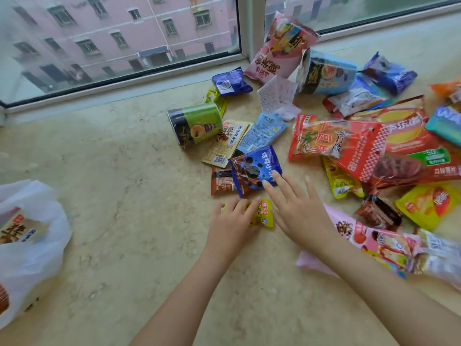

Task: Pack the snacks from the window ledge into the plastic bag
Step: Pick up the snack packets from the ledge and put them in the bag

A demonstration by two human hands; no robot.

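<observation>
A beige stone window ledge (pixel 119 186) is seen from above, bounded at its far edge by the window frame (pixel 124 78). Many snacks are scattered over the right half of the ledge, while a white plastic bag (pixel 30 245) is set at the left edge, well apart from the pile, with a packet visible inside it.

The left hand (pixel 232 223) is laid near the middle of the ledge on a small yellow packet (pixel 265 213), its fingers curled over the packet; whether the packet is actually gripped cannot be told. The right hand (pixel 296 208) is held open just beside it, fingers spread, with the fingertips (pixel 274 177) placed on the near edge of a blue cookie packet (pixel 254 168). A brown packet (pixel 222 181) is partly covered by the blue one.

Farther toward the window, a green cup of noodles (pixel 197 123) is lying on its side, touching a cream sachet (pixel 224 143) and close to a light blue sachet (pixel 262 131). A small dark blue packet (pixel 230 82) lies near the window frame, and a pink bag (pixel 279 51) is leaned against the frame's upright. A blue cup (pixel 326 73) is tipped over beside it. Large red bags (pixel 349 143) are heaped toward the right edge, and a pink packet (pixel 369 240) is partly hidden under the right forearm.
</observation>
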